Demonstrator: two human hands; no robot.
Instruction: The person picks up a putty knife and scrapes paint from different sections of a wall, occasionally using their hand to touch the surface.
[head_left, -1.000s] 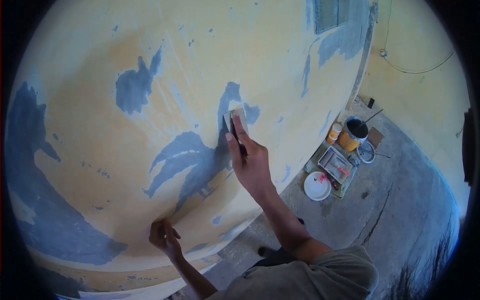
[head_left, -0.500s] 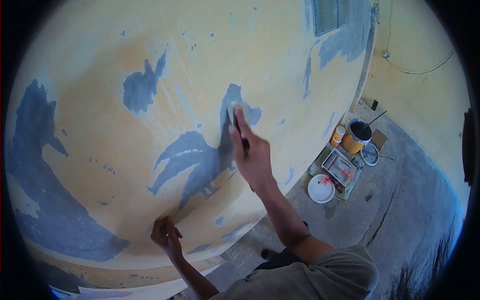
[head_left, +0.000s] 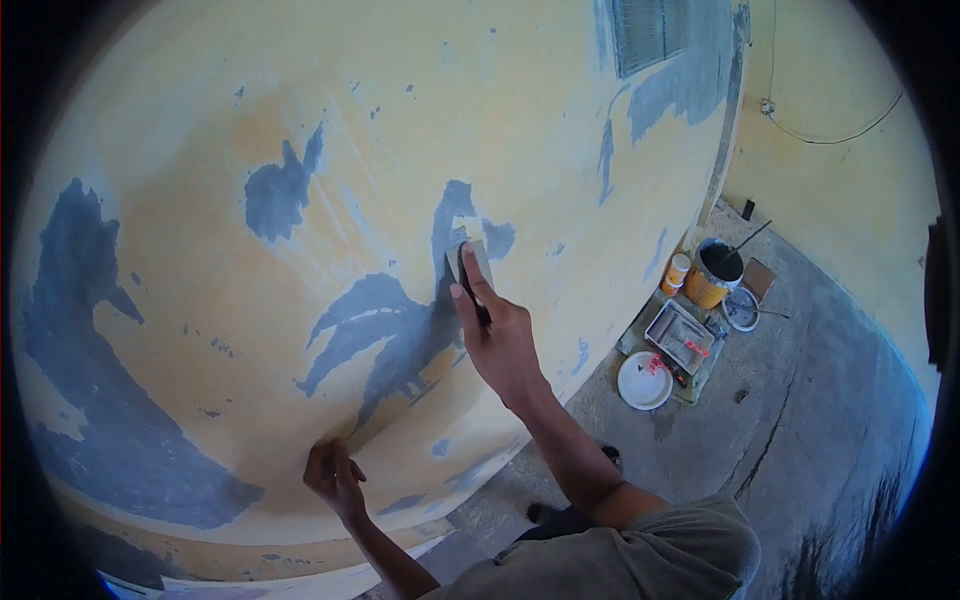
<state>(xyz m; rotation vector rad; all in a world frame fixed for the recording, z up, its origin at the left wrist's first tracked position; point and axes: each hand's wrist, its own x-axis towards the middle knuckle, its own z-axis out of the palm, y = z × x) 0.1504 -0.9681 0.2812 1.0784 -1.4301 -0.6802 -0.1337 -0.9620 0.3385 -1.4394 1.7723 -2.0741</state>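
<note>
Right hand (head_left: pixel 505 345) is closed around the dark handle of a flat scraper (head_left: pixel 483 264), its index finger stretched along the pale blade. The scraper is against the yellow wall (head_left: pixel 560 190), over a branching grey patch (head_left: pixel 445 215) well in from the wall's edges, just below a small whitish area. Left hand (head_left: pixel 336 482) is at the same wall, nearer its lower edge, with fingers curled and tips close to the surface beside the patch's lower end; whether it has hold of anything cannot be told.

Along the wall's bottom edge, things stand on the grey floor (head_left: pixel 720 450). Nearest the floor's corner, where two walls meet, is an orange bucket (head_left: pixel 704 291) with dark contents and a stick leaning out; a small orange-and-white tub (head_left: pixel 677 271) is just beside it. A round lid (head_left: pixel 741 309) lies on the side away from the wall. Farther along the edge are a rectangular tray (head_left: pixel 672 329) and a white disc (head_left: pixel 640 388), with red-marked items at both.
</note>
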